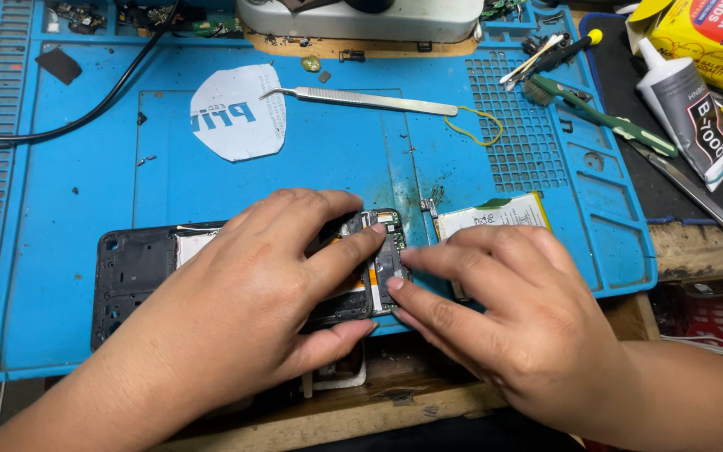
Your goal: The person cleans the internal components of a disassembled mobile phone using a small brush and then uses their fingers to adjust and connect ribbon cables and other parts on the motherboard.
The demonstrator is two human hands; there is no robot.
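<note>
- The left hand [244,293] pinched the phone [140,272] across its open end; the right hand's [504,301] fingertips [397,283] pressed its circuit board [388,251], gripping nothing.
- The phone lay on the blue mat's [328,159] near edge: light, stiff, fragile, best held by its frame edges.
- A battery [495,213] sat just right of the phone, tweezers [361,99] behind it.

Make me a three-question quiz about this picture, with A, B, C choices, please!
1. Where are the tweezers?
A. Above the hands, on the mat
B. In the right hand
C. Under the phone

2. What colour is the work mat?
A. Red
B. Blue
C. White

3. How is the phone?
A. Closed up
C. Wrapped in paper
B. Open, circuit board showing

Answers:
1. A, the tweezers lie on the mat with no hand on them.
2. B, the mat is bright blue.
3. B, the left hand and right hand press on its bare circuit board.
</note>
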